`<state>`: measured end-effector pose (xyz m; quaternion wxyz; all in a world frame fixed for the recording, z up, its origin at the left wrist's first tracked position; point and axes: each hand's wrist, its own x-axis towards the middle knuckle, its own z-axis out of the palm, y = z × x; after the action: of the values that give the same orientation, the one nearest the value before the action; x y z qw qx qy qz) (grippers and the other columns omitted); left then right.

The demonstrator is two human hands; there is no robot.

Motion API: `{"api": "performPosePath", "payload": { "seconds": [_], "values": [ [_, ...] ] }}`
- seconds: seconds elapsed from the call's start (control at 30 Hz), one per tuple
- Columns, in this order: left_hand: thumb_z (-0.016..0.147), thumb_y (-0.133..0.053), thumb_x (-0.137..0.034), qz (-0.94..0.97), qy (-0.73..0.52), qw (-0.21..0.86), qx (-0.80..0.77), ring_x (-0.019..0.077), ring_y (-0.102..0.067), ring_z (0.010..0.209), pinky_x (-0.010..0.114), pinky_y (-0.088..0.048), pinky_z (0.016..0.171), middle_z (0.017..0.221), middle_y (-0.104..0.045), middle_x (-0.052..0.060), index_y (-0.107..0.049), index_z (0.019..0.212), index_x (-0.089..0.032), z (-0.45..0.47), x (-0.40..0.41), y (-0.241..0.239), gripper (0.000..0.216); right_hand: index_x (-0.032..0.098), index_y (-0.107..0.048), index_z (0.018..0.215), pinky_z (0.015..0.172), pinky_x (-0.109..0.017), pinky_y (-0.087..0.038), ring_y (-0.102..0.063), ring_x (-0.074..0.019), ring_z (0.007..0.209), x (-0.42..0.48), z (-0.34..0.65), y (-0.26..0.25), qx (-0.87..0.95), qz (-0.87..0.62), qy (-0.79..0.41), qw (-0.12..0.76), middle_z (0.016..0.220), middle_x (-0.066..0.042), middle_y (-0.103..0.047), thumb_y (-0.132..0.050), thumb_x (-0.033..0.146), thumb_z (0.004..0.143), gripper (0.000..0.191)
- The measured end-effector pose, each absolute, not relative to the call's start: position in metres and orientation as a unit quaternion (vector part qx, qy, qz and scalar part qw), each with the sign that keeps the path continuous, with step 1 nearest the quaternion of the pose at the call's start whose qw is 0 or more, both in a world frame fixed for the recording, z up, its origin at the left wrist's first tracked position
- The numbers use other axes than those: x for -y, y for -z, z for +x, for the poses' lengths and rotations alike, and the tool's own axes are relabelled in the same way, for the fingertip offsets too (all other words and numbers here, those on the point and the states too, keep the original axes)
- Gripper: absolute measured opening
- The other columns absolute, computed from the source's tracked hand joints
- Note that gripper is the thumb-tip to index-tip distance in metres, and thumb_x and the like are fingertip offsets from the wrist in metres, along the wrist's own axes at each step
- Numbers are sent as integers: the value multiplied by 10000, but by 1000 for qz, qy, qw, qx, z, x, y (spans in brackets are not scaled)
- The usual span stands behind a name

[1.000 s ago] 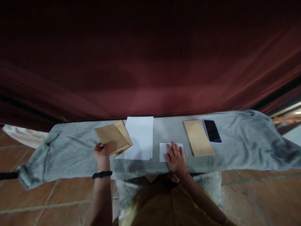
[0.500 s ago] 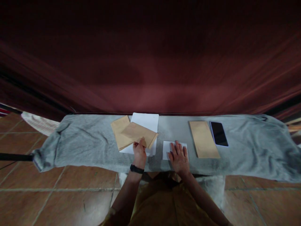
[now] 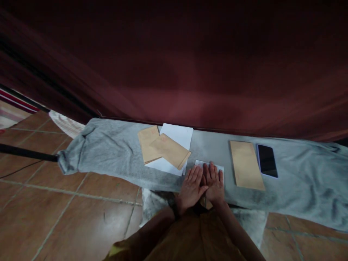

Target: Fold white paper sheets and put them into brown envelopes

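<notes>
A small white folded sheet of paper (image 3: 199,162) lies near the front edge of the cloth-covered surface, mostly hidden under my hands. My right hand (image 3: 214,183) rests flat on it with the fingers stretched out. Close beside it, my left hand (image 3: 191,186) is also flat, its fingers extended over the sheet's left part and its thumb near my right hand. Neither hand grips anything. Left of my hands, brown paper envelopes (image 3: 171,149) overlap one another on top of larger white sheets (image 3: 178,134).
Another brown envelope, or a stack of them (image 3: 246,165), lies to the right, next to a phone (image 3: 267,160) with a dark screen. A grey cloth (image 3: 114,152) covers the long narrow surface. Behind it hangs a dark red curtain (image 3: 174,72). A black bar (image 3: 27,152) juts in at left.
My left hand has let go of the brown envelope and moved right, onto the small white sheet beside my right hand. The view has turned slightly.
</notes>
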<state>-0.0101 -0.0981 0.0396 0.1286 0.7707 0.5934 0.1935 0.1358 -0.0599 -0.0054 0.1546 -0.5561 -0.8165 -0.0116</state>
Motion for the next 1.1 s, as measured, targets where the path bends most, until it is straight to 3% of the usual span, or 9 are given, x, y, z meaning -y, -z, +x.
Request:
{"api": "performPosePath", "payload": {
  "seconds": [0.17,0.47,0.7,1.1],
  "values": [
    [983,-368,-612,795,-116,43,-595,265,-207,1529,436,-236,1239,1634,-269,171,-254,1557,-65,-1,87,-19,801,165,-295,1571,1199,-530,-211,-256,-274,1504,62,147,9,824,-542,9,164,1623,-134,-305,-329,288,1036,550],
    [1002,-375,-523,804,-94,10,-588,279,-192,1531,457,-164,1255,1629,-253,201,-269,1542,-26,-3,82,-19,742,96,-191,1593,1168,-527,-285,-342,-318,1460,71,165,10,807,-559,10,192,1598,-204,-326,-368,311,1040,619],
    [1011,-371,-427,852,-92,12,-516,263,-176,1536,458,-103,1262,1635,-261,160,-324,1536,-78,3,66,-21,632,110,-179,1597,1180,-525,-261,-303,-316,1479,72,166,5,810,-560,-9,171,1613,-188,-301,-335,308,1048,605],
    [1002,-389,-512,861,-86,23,-501,280,-180,1536,492,-119,1251,1635,-258,171,-299,1550,-102,-1,65,-19,690,113,-176,1599,1190,-521,-250,-289,-308,1485,75,173,5,806,-567,-12,167,1628,-176,-269,-307,338,1050,607]
  ]
}}
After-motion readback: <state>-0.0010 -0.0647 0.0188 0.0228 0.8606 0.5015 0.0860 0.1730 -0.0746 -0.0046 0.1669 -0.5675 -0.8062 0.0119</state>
